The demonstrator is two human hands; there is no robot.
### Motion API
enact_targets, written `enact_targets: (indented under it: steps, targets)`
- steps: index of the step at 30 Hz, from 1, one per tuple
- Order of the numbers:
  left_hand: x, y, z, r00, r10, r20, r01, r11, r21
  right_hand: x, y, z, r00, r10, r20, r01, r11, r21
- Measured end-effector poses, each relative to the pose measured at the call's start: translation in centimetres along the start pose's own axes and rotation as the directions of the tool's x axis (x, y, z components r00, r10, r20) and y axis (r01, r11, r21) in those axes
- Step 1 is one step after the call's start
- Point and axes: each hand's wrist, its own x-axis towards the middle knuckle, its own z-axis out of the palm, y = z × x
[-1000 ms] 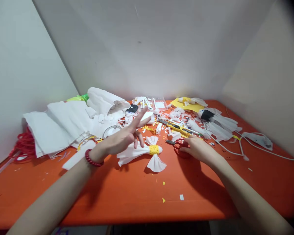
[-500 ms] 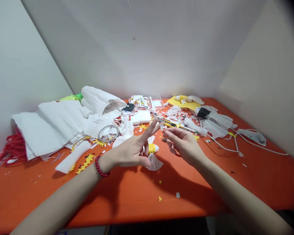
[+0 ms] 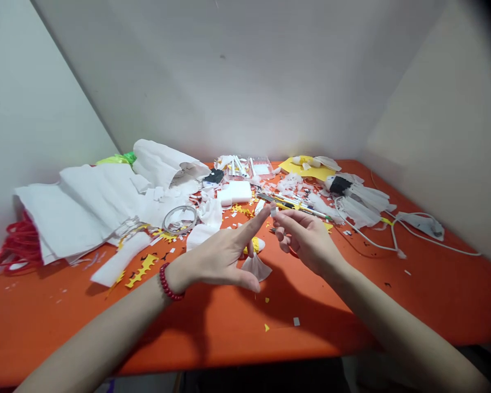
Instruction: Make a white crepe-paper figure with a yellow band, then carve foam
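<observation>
My right hand (image 3: 305,237) pinches a small pale piece of tape (image 3: 274,210) between thumb and forefinger. A dark pointed tip (image 3: 272,230) and a dark red curve show by its lower fingers, like parts of scissors, mostly hidden. My left hand (image 3: 223,256), with a red bead bracelet (image 3: 169,284) at the wrist, has its thumb spread and its forefinger stretched out to the tape. Behind its fingers is a small white figure (image 3: 261,245) with a yellow wrapped band and a thin white wing (image 3: 257,268), partly covered by the hand.
White crepe paper (image 3: 90,207) and red cord (image 3: 20,240) lie left. Near them is a tape roll (image 3: 180,220). Yellow cut-outs (image 3: 142,271), a white block (image 3: 239,191), pens and scraps fill the middle. A black-banded white figure (image 3: 340,186) and white cable (image 3: 366,240) lie right.
My left forefinger has come forward to meet the small tape piece at my right fingertips. Its other fingers have drawn in. My right hand has barely moved.
</observation>
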Motion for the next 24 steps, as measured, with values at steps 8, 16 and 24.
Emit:
enact_targets:
  steps: [8,16,24]
  targets:
    - [0.1,0.0,0.3,1.000,-0.006,0.007,0.005,0.999,0.043,-0.3,-0.3,0.3,1.000,-0.022,-0.006,0.022,0.999,0.027]
    - [0.0,0.5,0.0,0.998,-0.035,-0.045,0.043,0.978,0.204,-0.2,0.0,-0.2,0.992,-0.127,-0.006,0.127,0.990,-0.054]
    - [-0.3,-0.1,-1.8,0.976,-0.161,-0.148,0.213,0.853,0.476,1.3,-2.3,-2.9,0.994,-0.028,0.106,0.084,0.811,-0.580]
